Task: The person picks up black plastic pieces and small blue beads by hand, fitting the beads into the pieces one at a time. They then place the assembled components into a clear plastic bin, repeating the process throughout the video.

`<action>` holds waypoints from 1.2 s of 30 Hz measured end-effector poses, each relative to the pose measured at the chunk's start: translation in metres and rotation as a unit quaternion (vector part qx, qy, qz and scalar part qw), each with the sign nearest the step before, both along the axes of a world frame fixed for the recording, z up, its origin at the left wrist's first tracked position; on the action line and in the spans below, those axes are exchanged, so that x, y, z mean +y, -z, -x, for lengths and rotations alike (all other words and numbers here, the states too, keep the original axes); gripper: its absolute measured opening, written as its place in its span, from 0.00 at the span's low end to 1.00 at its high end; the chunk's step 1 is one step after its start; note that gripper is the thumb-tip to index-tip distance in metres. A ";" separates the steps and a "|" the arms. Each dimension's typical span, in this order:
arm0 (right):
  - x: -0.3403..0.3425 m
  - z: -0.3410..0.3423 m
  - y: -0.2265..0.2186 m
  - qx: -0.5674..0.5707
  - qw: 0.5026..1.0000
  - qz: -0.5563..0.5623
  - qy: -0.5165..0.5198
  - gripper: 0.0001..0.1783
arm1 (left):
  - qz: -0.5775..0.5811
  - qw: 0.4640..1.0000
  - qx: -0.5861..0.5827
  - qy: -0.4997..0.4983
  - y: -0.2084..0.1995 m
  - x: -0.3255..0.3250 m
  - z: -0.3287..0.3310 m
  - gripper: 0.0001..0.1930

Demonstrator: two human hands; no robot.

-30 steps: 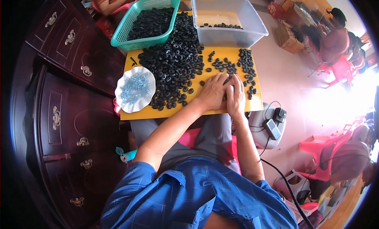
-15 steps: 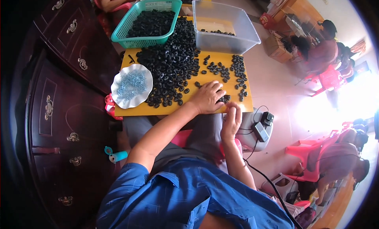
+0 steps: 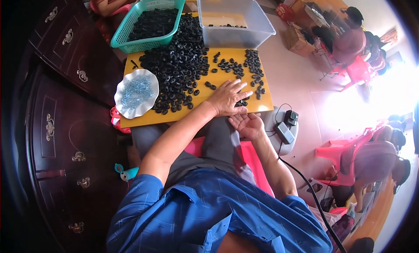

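My left hand (image 3: 227,98) lies palm down near the front right of the yellow tabletop (image 3: 262,105), its fingers spread. Several small black oval pieces (image 3: 242,103) show by its fingers and partly under them. Just below the table's front edge, my right hand (image 3: 248,125) is palm up with its fingers stretched out, and nothing shows in it. A large heap of similar black pieces (image 3: 174,65) spreads to the left of my left hand. Two loose black pieces (image 3: 210,85) sit just beyond its wrist, and more lie in a cluster (image 3: 231,67) farther off.
A white wavy-rimmed plate (image 3: 153,89) of thin bluish clear bits stands at left. Behind are a teal basket (image 3: 146,44) of black parts and a clear bin (image 3: 238,38). A dark cabinet (image 3: 65,135) borders the left. At right, a cable runs to small devices (image 3: 284,133); people sit beyond.
My right hand has turned palm up and opened below the table edge, its fingers moving left. My left hand's fingers have spread wider. The whole view has shifted slightly.
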State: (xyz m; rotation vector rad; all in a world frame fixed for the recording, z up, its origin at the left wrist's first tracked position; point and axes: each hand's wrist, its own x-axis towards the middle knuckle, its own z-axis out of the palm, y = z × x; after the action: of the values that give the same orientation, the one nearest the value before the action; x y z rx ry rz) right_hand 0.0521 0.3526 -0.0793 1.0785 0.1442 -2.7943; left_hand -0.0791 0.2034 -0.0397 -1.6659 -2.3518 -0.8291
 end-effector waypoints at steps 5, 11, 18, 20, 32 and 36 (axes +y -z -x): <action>0.001 -0.003 -0.001 0.036 0.999 -0.019 0.028 0.31 | 0.005 1.000 0.013 0.003 0.000 0.005 -0.004 0.30; 0.005 -0.006 0.007 0.090 0.993 0.067 0.043 0.31 | -0.035 0.999 0.033 -0.010 0.002 0.004 -0.004 0.22; -0.025 -0.001 0.001 0.062 0.996 0.043 0.043 0.32 | -0.046 0.996 0.027 -0.065 -0.005 0.000 -0.005 0.13; -0.027 -0.001 0.000 0.060 0.996 0.044 0.046 0.32 | -0.062 0.993 0.056 -0.080 -0.004 0.001 -0.004 0.10; -0.029 -0.005 0.004 0.039 0.998 0.013 0.044 0.32 | -0.032 0.993 0.079 -0.081 0.007 0.004 0.017 0.07; -0.039 -0.002 0.008 0.045 0.998 0.037 0.028 0.33 | -0.035 0.992 0.057 -0.104 -0.009 -0.022 0.025 0.06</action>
State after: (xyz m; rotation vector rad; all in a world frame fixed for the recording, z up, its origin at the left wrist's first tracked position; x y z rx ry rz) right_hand 0.0542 0.3135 -0.0868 0.9559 0.0198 -2.8749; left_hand -0.1045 0.1816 -0.0304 -1.3747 -2.3375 -0.7479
